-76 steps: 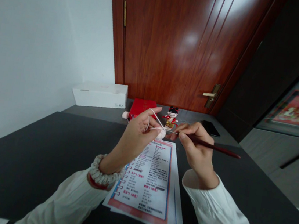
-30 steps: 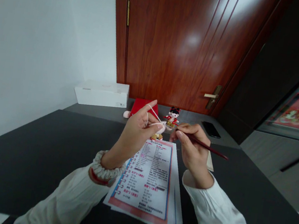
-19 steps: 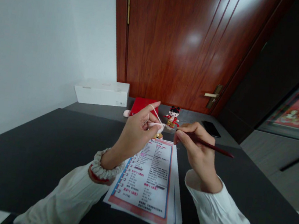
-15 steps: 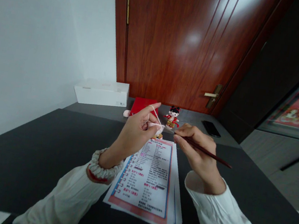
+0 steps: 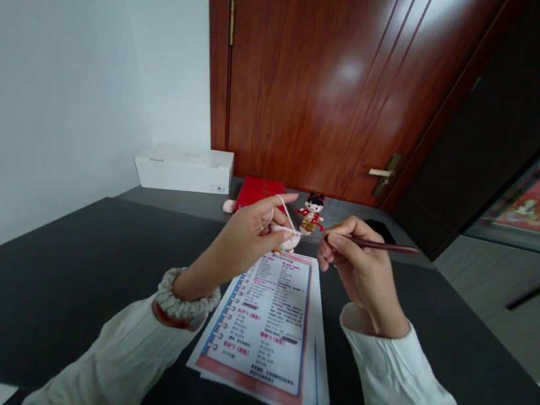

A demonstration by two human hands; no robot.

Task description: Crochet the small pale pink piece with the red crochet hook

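Note:
My left hand [image 5: 248, 232] pinches a small pale crochet piece [image 5: 291, 240] between thumb and fingers. Light yarn [image 5: 287, 211] runs taut from its raised index finger down to the piece. In my right hand [image 5: 360, 259] is a crochet hook [image 5: 384, 246] with a dark reddish handle, lying nearly level. The hook's thin metal shaft reaches left to the edge of the crochet piece; whether a loop sits on its tip is too small to tell. Below both hands lie printed pattern sheets [image 5: 273, 323], stacked a little askew.
Behind my hands stand a small doll [image 5: 313, 212] with black hair and red clothing, and a red box-like object [image 5: 259, 191]. A long white box [image 5: 184, 170] rests by the wall. A dark phone [image 5: 379, 231] lies partly behind my right hand on the dark table [image 5: 64, 267].
The crochet hook has swung from slanting down to the right to nearly level. My right hand has turned with it, and my left hand has shifted slightly right and down.

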